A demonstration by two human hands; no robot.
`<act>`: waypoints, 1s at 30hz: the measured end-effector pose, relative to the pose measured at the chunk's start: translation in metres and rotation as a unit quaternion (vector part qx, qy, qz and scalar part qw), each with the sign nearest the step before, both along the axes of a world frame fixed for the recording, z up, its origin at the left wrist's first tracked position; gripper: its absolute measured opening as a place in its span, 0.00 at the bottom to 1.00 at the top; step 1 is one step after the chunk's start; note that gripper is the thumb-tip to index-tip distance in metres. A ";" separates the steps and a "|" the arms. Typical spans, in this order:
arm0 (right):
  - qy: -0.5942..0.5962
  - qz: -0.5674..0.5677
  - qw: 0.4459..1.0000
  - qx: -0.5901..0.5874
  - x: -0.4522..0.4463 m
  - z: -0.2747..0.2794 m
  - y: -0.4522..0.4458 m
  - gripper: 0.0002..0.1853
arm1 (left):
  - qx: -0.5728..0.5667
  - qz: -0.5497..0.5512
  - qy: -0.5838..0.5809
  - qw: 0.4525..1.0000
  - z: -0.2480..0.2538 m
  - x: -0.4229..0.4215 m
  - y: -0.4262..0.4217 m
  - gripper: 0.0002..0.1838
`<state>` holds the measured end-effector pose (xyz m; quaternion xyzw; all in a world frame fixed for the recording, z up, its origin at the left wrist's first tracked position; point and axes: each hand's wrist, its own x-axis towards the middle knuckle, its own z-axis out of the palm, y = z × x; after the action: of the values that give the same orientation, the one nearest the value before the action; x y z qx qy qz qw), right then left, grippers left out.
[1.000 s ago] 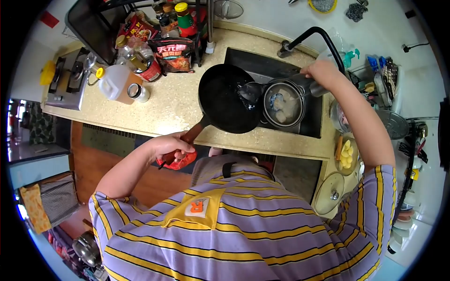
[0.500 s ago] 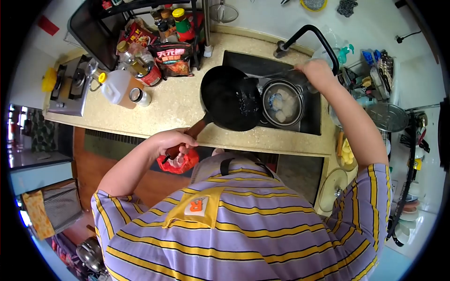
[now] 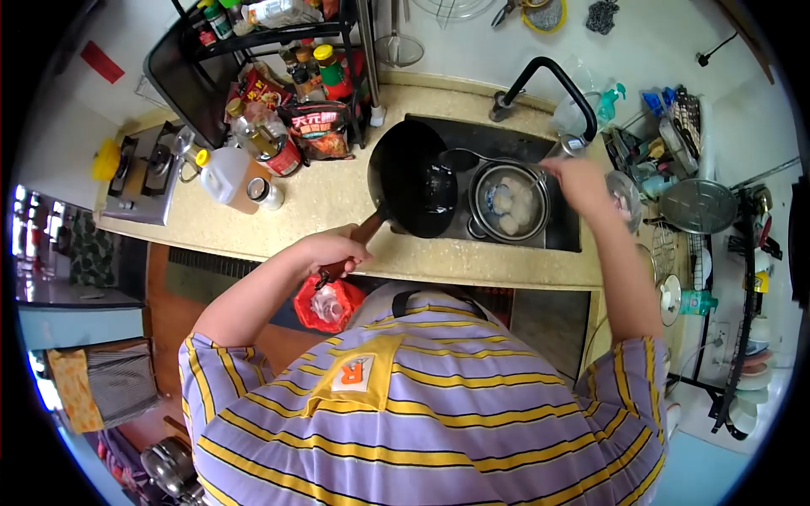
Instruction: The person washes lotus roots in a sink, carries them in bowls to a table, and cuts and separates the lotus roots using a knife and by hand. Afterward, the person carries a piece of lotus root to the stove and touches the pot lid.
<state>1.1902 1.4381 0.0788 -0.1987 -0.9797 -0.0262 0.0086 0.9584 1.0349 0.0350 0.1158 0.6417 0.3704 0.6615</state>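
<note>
My left hand is wrapped round the wooden handle of a black wok, which is tilted toward the sink's left side. A little water glistens inside it. At the right, my right hand is closed on the handle of a ladle, whose dark bowl is at the wok's right side. Below the ladle, a round pot with pale pieces in liquid sits in the dark sink. The black faucet arches behind it.
A jug, a small jar and packaged food stand on the left counter. A stove is farther left. Racks and a round strainer lie to the right. A red-lined bin is below my left hand.
The wok has tilted more toward the sink. My right hand has moved down, away from the faucet, with the ladle. The head view has shifted, showing more of the shelf.
</note>
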 end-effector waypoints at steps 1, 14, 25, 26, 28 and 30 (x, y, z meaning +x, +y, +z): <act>0.046 -0.016 0.999 0.003 0.014 -0.015 -0.004 0.14 | -0.005 -0.019 0.068 0.997 0.005 0.002 0.005 0.16; 0.152 -0.218 0.905 -0.333 0.116 -0.101 -0.050 0.17 | -0.115 -0.147 0.697 0.692 0.023 0.079 0.024 0.20; 0.153 -0.130 0.932 -0.303 0.143 -0.109 -0.053 0.20 | -0.142 0.051 0.731 0.666 -0.001 0.182 0.018 0.19; 0.172 -0.109 0.936 -0.286 0.146 -0.110 -0.055 0.20 | -0.147 0.065 0.723 0.672 0.000 0.186 0.013 0.20; 0.152 -0.097 0.949 -0.259 0.152 -0.113 -0.060 0.21 | -0.152 0.093 0.705 0.686 0.004 0.196 0.003 0.21; 0.137 -0.081 0.962 -0.220 0.160 -0.114 -0.067 0.21 | -0.146 0.126 0.697 0.690 0.009 0.206 -0.009 0.22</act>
<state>1.3499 1.3711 -0.0355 -0.2762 -0.9314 0.2169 0.0962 1.1641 1.0255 0.0442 0.1605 0.9730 0.1645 -0.0205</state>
